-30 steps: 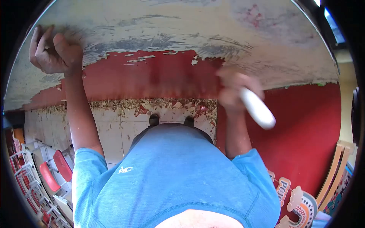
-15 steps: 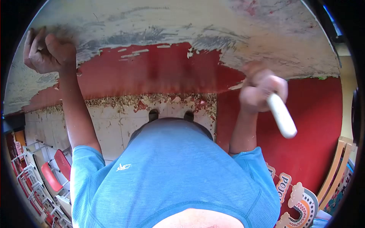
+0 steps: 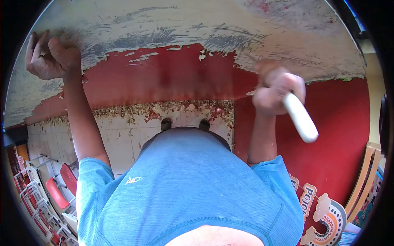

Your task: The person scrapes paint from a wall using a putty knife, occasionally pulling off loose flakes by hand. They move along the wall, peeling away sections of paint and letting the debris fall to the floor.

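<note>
My right hand (image 3: 279,88) is closed around the thick white handle of a scraper (image 3: 301,119). The handle slants down and right out of the fist; its blade end is hidden or smeared by motion at the wall. At the upper left, my left hand (image 3: 53,57) is open, its loosely bent fingers apart and resting against the wall. Nothing shows in it. Before me stands a wall (image 3: 184,20), with pale, grey-streaked bare plaster above and red paint (image 3: 143,78) below a ragged edge. Small pale bits cling to the red near that edge.
Paint flakes (image 3: 152,115) litter the white tiled floor (image 3: 113,139) along the wall's foot, in front of my shoes. Red chairs with white metal frames (image 3: 57,192) stand at the lower left. At the lower right are a rainbow cutout (image 3: 332,221), a lettered sign (image 3: 307,200) and a wooden frame (image 3: 364,180).
My right hand and the scraper have shifted slightly up and left along the wall. My left hand stays in place.
</note>
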`<action>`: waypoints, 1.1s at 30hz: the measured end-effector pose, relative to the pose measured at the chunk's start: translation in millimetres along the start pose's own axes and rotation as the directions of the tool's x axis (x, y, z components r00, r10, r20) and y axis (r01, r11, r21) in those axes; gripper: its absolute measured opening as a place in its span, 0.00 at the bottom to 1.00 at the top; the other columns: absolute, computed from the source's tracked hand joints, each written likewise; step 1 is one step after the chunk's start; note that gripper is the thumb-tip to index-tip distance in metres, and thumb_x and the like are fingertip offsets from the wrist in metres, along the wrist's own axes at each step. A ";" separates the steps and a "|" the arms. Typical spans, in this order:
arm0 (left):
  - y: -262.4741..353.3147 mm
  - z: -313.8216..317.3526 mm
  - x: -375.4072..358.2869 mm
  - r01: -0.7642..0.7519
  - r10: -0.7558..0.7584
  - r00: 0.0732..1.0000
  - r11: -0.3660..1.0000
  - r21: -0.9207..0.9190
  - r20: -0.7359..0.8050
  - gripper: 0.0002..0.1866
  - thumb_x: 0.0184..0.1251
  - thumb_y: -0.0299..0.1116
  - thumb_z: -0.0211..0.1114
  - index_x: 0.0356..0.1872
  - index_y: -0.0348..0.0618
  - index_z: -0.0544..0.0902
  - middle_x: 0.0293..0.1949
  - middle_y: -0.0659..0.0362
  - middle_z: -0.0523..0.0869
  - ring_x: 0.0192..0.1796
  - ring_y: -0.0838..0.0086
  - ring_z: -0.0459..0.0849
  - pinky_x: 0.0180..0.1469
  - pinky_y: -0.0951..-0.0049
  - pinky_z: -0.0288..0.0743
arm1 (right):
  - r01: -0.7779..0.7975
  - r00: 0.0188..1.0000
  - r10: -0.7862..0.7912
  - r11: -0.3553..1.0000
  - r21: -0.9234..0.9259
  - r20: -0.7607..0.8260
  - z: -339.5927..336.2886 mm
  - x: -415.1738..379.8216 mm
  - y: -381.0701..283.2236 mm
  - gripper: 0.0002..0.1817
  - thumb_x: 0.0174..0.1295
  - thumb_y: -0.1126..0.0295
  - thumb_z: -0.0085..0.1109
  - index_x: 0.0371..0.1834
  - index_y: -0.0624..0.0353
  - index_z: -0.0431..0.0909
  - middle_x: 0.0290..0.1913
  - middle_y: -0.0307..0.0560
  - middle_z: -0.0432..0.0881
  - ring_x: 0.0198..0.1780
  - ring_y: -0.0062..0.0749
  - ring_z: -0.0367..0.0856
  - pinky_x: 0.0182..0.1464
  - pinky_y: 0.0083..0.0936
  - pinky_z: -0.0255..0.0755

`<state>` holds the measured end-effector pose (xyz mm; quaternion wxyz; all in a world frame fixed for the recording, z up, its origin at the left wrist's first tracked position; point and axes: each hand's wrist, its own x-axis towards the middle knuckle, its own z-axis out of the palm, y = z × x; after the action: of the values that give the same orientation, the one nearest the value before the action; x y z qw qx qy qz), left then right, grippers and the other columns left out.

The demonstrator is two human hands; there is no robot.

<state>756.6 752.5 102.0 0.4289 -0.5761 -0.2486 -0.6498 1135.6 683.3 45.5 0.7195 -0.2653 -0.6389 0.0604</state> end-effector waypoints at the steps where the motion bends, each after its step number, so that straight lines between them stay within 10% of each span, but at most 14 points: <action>1: 0.7 -2.6 -1.2 0.010 -0.010 1.000 1.000 0.019 0.013 0.13 0.61 0.34 0.62 0.32 0.30 0.79 0.48 0.47 0.72 0.46 0.70 0.78 0.46 0.77 0.80 | -0.038 0.998 0.037 0.999 -0.015 -0.052 -1.9 0.6 0.4 0.24 0.72 0.59 0.44 0.19 0.58 0.55 0.11 0.38 0.59 0.14 0.25 0.58 0.21 0.33 0.69; 8: -0.1 1.1 -0.5 -0.014 0.014 1.000 1.000 -0.002 -0.015 0.14 0.64 0.37 0.62 0.34 0.31 0.78 0.48 0.47 0.72 0.48 0.71 0.78 0.45 0.77 0.80 | -0.018 0.998 0.025 0.992 0.125 -0.060 4.3 -0.5 0.9 0.21 0.71 0.61 0.45 0.20 0.58 0.59 0.11 0.36 0.54 0.15 0.25 0.57 0.24 0.31 0.69; 11: -4.5 -5.3 0.0 -0.007 0.005 0.998 0.999 0.043 0.057 0.14 0.63 0.37 0.62 0.33 0.31 0.78 0.48 0.47 0.72 0.46 0.70 0.78 0.46 0.77 0.79 | -0.062 0.978 0.121 0.946 -0.317 0.169 3.6 -34.4 24.4 0.18 0.69 0.63 0.47 0.21 0.59 0.62 0.12 0.36 0.59 0.17 0.26 0.62 0.25 0.28 0.69; 16: 2.1 -5.3 -6.0 0.045 -0.045 0.999 0.999 0.014 -0.001 0.12 0.61 0.34 0.62 0.31 0.31 0.79 0.48 0.48 0.72 0.46 0.70 0.77 0.45 0.78 0.78 | 0.007 0.998 0.001 0.991 0.132 -0.059 5.2 1.7 -3.5 0.22 0.69 0.55 0.47 0.21 0.60 0.66 0.14 0.39 0.62 0.15 0.26 0.62 0.21 0.26 0.69; 19: -4.2 1.5 -1.2 0.022 -0.022 1.000 0.999 0.028 0.004 0.12 0.60 0.34 0.61 0.31 0.32 0.79 0.48 0.48 0.73 0.47 0.70 0.77 0.45 0.78 0.78 | 0.112 0.990 -0.080 0.944 -0.310 0.112 9.3 -20.6 13.1 0.22 0.71 0.55 0.44 0.24 0.60 0.64 0.13 0.40 0.62 0.15 0.27 0.62 0.22 0.33 0.70; 21: -9.7 -8.9 -3.1 -0.040 0.031 0.998 0.987 0.158 0.061 0.12 0.61 0.34 0.61 0.31 0.32 0.80 0.47 0.48 0.74 0.48 0.69 0.76 0.46 0.77 0.77 | 0.103 0.993 -0.113 0.973 0.205 0.039 15.5 -18.9 16.3 0.20 0.71 0.56 0.44 0.27 0.61 0.64 0.12 0.40 0.61 0.15 0.27 0.61 0.22 0.34 0.71; 22: -13.2 -14.1 -4.4 -0.085 0.056 0.991 0.962 0.258 0.117 0.13 0.61 0.35 0.61 0.31 0.32 0.80 0.47 0.48 0.74 0.48 0.69 0.76 0.46 0.76 0.77 | 0.074 0.997 -0.074 0.997 -0.017 0.013 3.4 -10.7 7.5 0.20 0.72 0.57 0.42 0.26 0.61 0.60 0.11 0.40 0.58 0.14 0.27 0.59 0.22 0.35 0.71; 33: -1.7 2.3 0.8 -0.027 0.027 1.000 0.999 0.044 -0.008 0.16 0.64 0.39 0.61 0.33 0.32 0.80 0.47 0.48 0.73 0.47 0.71 0.77 0.47 0.77 0.78 | -0.008 0.999 0.005 0.997 -0.070 -0.038 -11.5 -1.5 10.2 0.20 0.72 0.61 0.42 0.21 0.57 0.56 0.11 0.37 0.56 0.13 0.22 0.55 0.20 0.32 0.68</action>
<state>756.5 755.1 103.6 0.4512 -0.5672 -0.2532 -0.6407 1148.8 687.9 38.9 0.7213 -0.2938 -0.6262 0.0352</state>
